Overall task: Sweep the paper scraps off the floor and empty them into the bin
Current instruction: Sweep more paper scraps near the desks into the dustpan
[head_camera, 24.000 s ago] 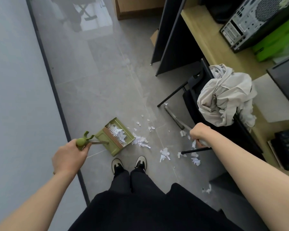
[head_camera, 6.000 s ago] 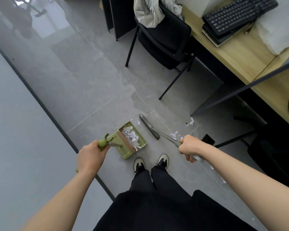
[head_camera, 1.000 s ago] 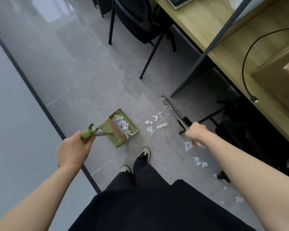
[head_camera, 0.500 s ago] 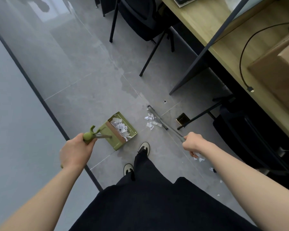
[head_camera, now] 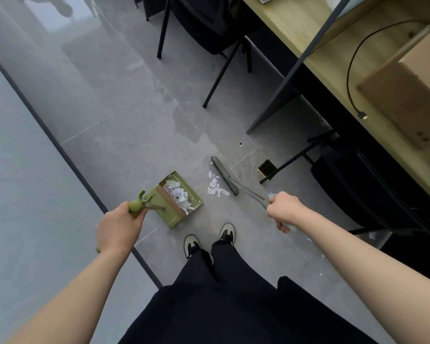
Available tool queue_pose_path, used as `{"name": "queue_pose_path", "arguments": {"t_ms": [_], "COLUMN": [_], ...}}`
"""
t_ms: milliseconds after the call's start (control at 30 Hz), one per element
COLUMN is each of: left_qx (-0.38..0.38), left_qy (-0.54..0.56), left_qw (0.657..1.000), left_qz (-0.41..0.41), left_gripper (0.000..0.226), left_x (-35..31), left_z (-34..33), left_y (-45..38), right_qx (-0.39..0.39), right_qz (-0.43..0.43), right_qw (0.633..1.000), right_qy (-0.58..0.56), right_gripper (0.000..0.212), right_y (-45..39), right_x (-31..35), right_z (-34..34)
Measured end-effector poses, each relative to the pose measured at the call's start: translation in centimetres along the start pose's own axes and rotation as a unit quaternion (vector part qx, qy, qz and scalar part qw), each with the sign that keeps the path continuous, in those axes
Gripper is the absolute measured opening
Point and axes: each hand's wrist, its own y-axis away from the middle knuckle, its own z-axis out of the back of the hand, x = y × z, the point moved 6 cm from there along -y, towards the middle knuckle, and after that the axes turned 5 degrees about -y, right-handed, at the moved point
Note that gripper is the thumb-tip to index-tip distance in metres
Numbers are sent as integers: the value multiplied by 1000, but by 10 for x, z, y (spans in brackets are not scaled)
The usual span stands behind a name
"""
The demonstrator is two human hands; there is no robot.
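- Left hand [head_camera: 118,225]: grip closed round the green top of the dustpan handle [head_camera: 135,207], fingers wrapped about it, at lower left of the view.
- Dustpan [head_camera: 175,201]: green, on the grey floor [head_camera: 114,115], just ahead of the person's feet and to their left; open mouth facing right, toward the broom head. Holds a heap of white paper scraps against its comb strip.
- Right hand [head_camera: 284,211]: grip closed round the grey broom shaft, knuckles up, to the right of the dustpan.
- Broom [head_camera: 225,176]: dark, narrow head lying on the floor, angled away from the person; shaft runs back from it to the right hand.
- Scraps [head_camera: 215,186]: small white cluster on the floor, touching the left side of the broom head, between it and the dustpan mouth, apart from the pan. A few stray bits lie on the floor further right, beyond the right forearm.
- Shoes [head_camera: 227,232]: pale pair with dark trim, below the dustpan and broom; black trousers above them.
- Chair [head_camera: 209,18]: black, thin metal legs, top centre.
- Worktop [head_camera: 291,23]: light wood, right edge; carries a cardboard box [head_camera: 412,95] and a black cable [head_camera: 353,78].
- Floor socket [head_camera: 266,168]: brass-rimmed square plate, right of the broom head.
- Wall [head_camera: 23,194]: pale panel, left side, with a dark strip along its base.
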Motion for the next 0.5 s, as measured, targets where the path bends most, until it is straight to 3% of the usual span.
{"name": "queue_pose_path", "arguments": {"t_ms": [100,167,500], "left_qx": [8,15,14], "left_qy": [3,0,-17], "left_qw": [1000,1000,999], "left_qz": [5,12,26], "left_gripper": [49,48,45], "left_x": [4,8,10], "left_z": [-1,-4,-2], "left_y": [5,8,19], "right_qx": [11,39,117], "right_qz": [-53,-81,-119], "right_qw": [978,956,908], "right_qy": [-202,-279,-385], "right_gripper": [17,15,20], "right_y": [-5,-6,-28], "right_x": [2,5,1], "right_z": [-5,-10,-43]}}
